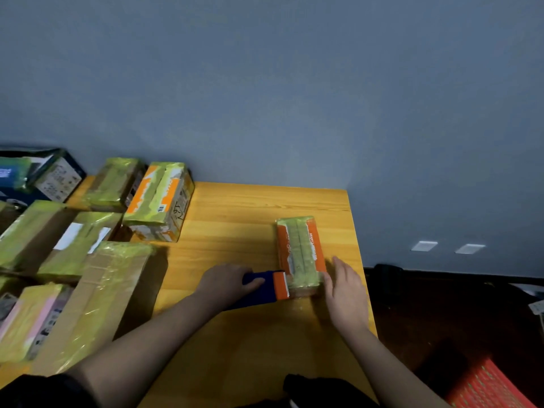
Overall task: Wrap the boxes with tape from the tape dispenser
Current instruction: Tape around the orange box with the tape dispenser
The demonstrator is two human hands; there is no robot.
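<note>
A narrow orange box (pixel 299 248) with yellowish tape down its top lies on the wooden table (pixel 235 219), right of centre. My left hand (pixel 228 282) grips the dark blue handle of the tape dispenser (pixel 266 288). The dispenser's orange head sits against the box's near left corner. My right hand (pixel 346 290) rests with straight fingers against the box's near right side.
Several taped boxes crowd the table's left side, among them an orange-and-white one (pixel 160 201) and a large brown carton (pixel 100 301). The table's right edge (pixel 360 260) drops to a dark floor. A red patterned object (pixel 485 387) lies at the lower right.
</note>
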